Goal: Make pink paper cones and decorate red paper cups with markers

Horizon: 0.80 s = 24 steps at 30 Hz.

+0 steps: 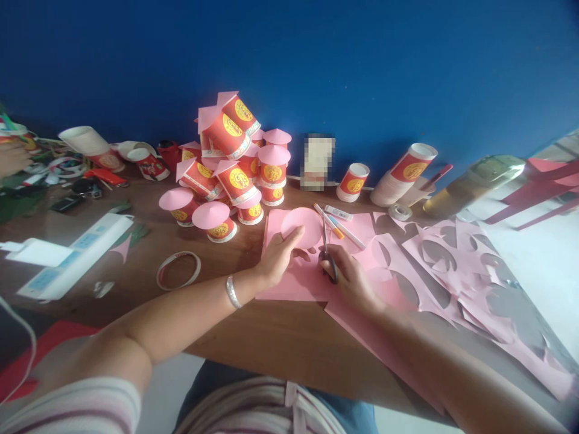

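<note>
My left hand (283,256) is closed on a round pink paper disc (304,224), thumb on top of it. In my right hand (347,272) is a pair of scissors (326,244), its blades pointing away from me beside the disc's right edge. Whether the blades touch the paper I cannot tell. Both hands are above a pink paper sheet (289,290) on the table. Just beyond the scissors lie pens (333,224) and a white tube-like item (338,213).
Red paper cups with pink paper cone tops (211,215) are piled at the left back. Cut pink scraps (446,265) cover the right side. A power strip (84,259), a ring (178,270), a tape roll (400,212) and stacked cups (404,175) stand around. Another person's hand (13,160) shows far left.
</note>
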Available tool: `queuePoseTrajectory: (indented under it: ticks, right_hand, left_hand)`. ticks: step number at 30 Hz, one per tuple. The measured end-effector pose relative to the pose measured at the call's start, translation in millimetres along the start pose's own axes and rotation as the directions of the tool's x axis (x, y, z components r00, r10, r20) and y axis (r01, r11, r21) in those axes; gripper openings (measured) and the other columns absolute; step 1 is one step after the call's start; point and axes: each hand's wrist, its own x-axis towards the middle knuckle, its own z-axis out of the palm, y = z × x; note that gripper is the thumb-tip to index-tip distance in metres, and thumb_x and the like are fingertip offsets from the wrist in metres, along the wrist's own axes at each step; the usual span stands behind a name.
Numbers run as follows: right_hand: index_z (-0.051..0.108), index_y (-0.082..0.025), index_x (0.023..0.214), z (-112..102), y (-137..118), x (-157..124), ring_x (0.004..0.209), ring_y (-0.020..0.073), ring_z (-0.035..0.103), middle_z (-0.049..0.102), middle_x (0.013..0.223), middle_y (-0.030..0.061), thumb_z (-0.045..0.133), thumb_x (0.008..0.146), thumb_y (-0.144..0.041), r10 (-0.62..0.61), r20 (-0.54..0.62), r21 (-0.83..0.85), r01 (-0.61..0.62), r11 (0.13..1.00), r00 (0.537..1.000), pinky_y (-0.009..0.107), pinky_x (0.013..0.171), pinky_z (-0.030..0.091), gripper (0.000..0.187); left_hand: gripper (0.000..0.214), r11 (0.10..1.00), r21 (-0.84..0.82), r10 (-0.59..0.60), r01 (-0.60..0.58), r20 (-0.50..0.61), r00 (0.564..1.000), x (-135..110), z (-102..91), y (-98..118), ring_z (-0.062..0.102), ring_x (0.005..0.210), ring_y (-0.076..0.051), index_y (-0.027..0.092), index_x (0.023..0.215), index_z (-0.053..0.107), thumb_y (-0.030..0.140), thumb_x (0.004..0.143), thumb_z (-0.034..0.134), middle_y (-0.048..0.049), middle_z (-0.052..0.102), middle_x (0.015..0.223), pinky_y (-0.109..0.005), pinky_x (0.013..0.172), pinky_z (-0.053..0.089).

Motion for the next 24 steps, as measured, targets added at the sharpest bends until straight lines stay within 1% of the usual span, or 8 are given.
queuePoseTrajectory:
  ticks: [4,8,14,24]
  right_hand:
    - [0.057,-0.025,0.114,0.3,-1.4,0.6,0.071,0.0162,0.063,0.068,0.084,0.0005,0.054,0.098,-0.038,0.003,-0.009,-0.013,-0.003,1.0,1.0,0.029,0.067,0.05,0.021]
    - [0.057,-0.024,0.114,0.1,-3.5,0.3,0.072,0.0165,0.063,0.068,0.084,0.0006,0.053,0.099,-0.038,0.012,-0.004,-0.004,-0.012,1.0,1.0,0.029,0.067,0.051,0.021]
    - [0.056,-0.024,0.115,-0.2,-3.1,0.3,0.071,0.0166,0.063,0.068,0.082,0.0008,0.051,0.1,-0.038,-0.027,-0.004,0.002,0.027,1.0,1.0,0.029,0.066,0.051,0.021]
    - [0.054,-0.025,0.119,-0.1,1.3,-1.3,0.07,0.0159,0.06,0.065,0.081,-0.0003,0.046,0.104,-0.037,-0.042,0.013,0.007,0.042,0.999,0.999,0.029,0.065,0.047,0.021]
  left_hand:
    - [0.046,1.0,-0.022,0.005,-0.005,0.005,1.0,0.7,0.1,-0.8,0.067,0.061,-0.012,0.015,0.088,0.069,0.061,0.087,0.067,-0.006,0.074,0.077,-0.019,0.05,0.041]
    - [0.046,0.999,-0.034,0.005,-0.005,0.004,1.0,1.0,0.3,-1.2,0.067,0.06,-0.012,0.015,0.087,0.069,0.061,0.087,0.068,-0.0058,0.074,0.076,-0.02,0.052,0.042]
    - [0.046,0.999,-0.041,0.006,-0.006,-0.009,1.0,0.7,1.1,-0.9,0.067,0.061,-0.012,0.015,0.085,0.069,0.061,0.086,0.069,-0.0056,0.074,0.076,-0.02,0.052,0.043]
    - [0.05,1.0,0.007,-0.015,0.016,-0.047,0.999,0.7,1.2,0.3,0.068,0.062,-0.014,0.015,0.088,0.068,0.065,0.084,0.068,-0.0071,0.075,0.079,-0.021,0.05,0.04]
